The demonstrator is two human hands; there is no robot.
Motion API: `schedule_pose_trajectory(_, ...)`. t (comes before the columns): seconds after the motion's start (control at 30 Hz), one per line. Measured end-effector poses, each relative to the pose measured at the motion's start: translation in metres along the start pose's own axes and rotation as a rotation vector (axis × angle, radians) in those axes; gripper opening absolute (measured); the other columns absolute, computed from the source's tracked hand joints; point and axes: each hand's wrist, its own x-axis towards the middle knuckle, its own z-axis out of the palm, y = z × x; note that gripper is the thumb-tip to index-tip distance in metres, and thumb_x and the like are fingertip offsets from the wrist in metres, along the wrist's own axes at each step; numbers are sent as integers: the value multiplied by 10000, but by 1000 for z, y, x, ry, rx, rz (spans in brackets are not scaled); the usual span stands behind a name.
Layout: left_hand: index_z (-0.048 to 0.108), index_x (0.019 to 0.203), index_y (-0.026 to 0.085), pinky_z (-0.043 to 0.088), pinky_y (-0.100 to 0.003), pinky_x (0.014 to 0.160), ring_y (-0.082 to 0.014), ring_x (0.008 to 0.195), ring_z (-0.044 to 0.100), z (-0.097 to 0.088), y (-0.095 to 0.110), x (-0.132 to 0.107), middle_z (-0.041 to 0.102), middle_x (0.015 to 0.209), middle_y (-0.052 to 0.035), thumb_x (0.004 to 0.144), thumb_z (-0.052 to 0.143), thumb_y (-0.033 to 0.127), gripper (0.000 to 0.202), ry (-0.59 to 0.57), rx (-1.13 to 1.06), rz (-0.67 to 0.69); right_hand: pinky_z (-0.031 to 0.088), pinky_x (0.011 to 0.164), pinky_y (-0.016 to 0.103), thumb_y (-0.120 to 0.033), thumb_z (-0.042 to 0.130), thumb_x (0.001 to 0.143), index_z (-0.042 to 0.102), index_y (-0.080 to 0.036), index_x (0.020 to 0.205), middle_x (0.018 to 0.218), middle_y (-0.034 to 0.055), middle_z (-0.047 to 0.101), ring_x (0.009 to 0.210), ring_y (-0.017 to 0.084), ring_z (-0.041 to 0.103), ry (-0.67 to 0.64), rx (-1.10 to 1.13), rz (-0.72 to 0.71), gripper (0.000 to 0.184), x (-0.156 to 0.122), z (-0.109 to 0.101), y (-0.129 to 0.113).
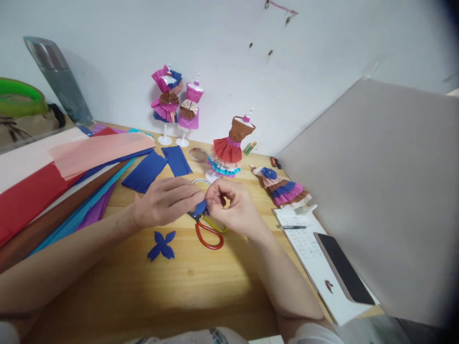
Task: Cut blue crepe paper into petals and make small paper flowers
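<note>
Above the middle of the wooden table, my left hand [170, 201] and my right hand [234, 204] meet at the fingertips. Both are closed in a pinch on a small piece of blue crepe paper [200, 208], mostly hidden by the fingers. Under them lie scissors [211, 247] with one red and one yellow handle loop, their blades covered by my hands. Nearer to me, a blue four-petal paper cutout [161, 246] rests flat on the table. Two blue paper rectangles [145, 171] lie beyond my left hand.
Coloured crepe sheets [103, 153] spread across the left. Dressed mini mannequins [234, 143] stand near the wall, with a small clear dish [198, 154] among them. A ruffled paper dress [281, 186], a clipboard sheet [304, 248], a pen [292, 227] and a phone [344, 267] lie right. A bottle [59, 79] stands back left.
</note>
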Motion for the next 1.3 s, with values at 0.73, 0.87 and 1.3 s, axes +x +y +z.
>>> schedule_pose_trajectory(0.73,673,878,182,466,-157,558,-79,590,640,5,14,4,709,692,23,861,569,79,147,-6,-274,-584,345,568,228,-75,513,796,537,-178,699,638,-45,438,589,89,411,103,-149,-222,143,1,2,0)
schedule_pose_trajectory(0.87,657,854,188,495,-174,593,-89,616,652,6,13,3,713,707,14,881,522,77,177,-35,-199,-462,318,527,221,-107,520,735,535,-180,682,611,-51,431,556,84,384,82,-54,-105,92,3,2,2)
schedule_pose_trajectory(1.3,636,931,157,601,-241,736,-147,799,715,3,7,3,758,877,-52,908,544,92,115,-1,69,-32,243,443,196,-224,630,597,550,-177,609,502,-77,450,439,43,320,22,538,368,94,10,7,9)
